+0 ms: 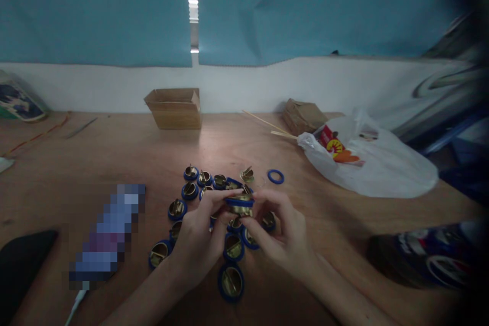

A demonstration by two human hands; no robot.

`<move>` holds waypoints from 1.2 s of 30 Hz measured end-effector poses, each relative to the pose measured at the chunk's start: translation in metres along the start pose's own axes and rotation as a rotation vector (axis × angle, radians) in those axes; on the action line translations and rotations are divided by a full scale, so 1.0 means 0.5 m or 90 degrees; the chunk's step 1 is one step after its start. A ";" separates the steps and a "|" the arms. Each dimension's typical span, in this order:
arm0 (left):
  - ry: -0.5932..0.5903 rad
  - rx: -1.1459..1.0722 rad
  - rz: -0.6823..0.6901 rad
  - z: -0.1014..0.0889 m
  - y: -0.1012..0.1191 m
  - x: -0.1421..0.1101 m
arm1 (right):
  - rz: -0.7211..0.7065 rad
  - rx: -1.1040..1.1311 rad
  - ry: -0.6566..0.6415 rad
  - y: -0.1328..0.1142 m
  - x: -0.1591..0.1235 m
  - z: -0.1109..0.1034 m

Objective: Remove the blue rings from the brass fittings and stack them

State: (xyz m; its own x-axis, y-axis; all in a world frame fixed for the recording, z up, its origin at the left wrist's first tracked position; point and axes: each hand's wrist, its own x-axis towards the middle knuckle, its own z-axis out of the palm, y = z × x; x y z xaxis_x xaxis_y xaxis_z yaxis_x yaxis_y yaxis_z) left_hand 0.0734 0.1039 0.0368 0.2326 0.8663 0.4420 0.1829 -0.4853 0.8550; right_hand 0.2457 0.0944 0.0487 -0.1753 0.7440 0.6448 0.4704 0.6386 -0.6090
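Observation:
Between the fingertips of both hands is a round brass-coloured piece with a blue ring (240, 204) around it, held edge-on above the table. My left hand (202, 234) pinches its left side, and my right hand (284, 232) grips the right side with thumb and fingers. Beneath and around the hands lie several similar round metal pieces, each with a blue rim and a bar across its back, such as a rimmed piece (231, 282) in front. Beyond the hands sit a brass piece without a rim (247, 174) and a loose blue ring (275, 177).
An open cardboard box (178, 112) and a brown paper package (303, 116) stand by the back wall. To the right are a white plastic bag (385, 163) and a dark bottle (424, 254). A pixelated phone (107, 234) with a white cable lies left.

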 end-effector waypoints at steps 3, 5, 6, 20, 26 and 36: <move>-0.003 -0.057 -0.025 0.006 -0.002 -0.003 | 0.000 0.000 -0.020 0.005 0.000 0.002; 0.003 -0.081 -0.031 0.009 -0.005 -0.004 | 0.004 0.003 -0.024 0.007 -0.001 0.004; 0.006 -0.082 -0.026 0.010 -0.007 -0.005 | 0.007 0.004 -0.025 0.008 -0.002 0.005; 0.058 0.100 0.110 0.004 -0.023 0.001 | 0.020 0.002 -0.026 0.017 -0.018 0.009; 0.083 0.161 0.098 -0.006 -0.011 0.012 | 0.011 0.017 -0.031 0.018 -0.018 0.011; 0.087 0.147 0.055 -0.001 -0.014 0.008 | -0.024 -0.007 -0.019 0.018 -0.007 0.011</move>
State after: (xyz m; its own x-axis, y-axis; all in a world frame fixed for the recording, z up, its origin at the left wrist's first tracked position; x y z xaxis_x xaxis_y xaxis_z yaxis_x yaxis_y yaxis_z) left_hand 0.0726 0.1110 0.0328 0.1291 0.8205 0.5568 0.3840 -0.5591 0.7348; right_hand 0.2455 0.0985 0.0384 -0.2184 0.7252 0.6530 0.4723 0.6641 -0.5796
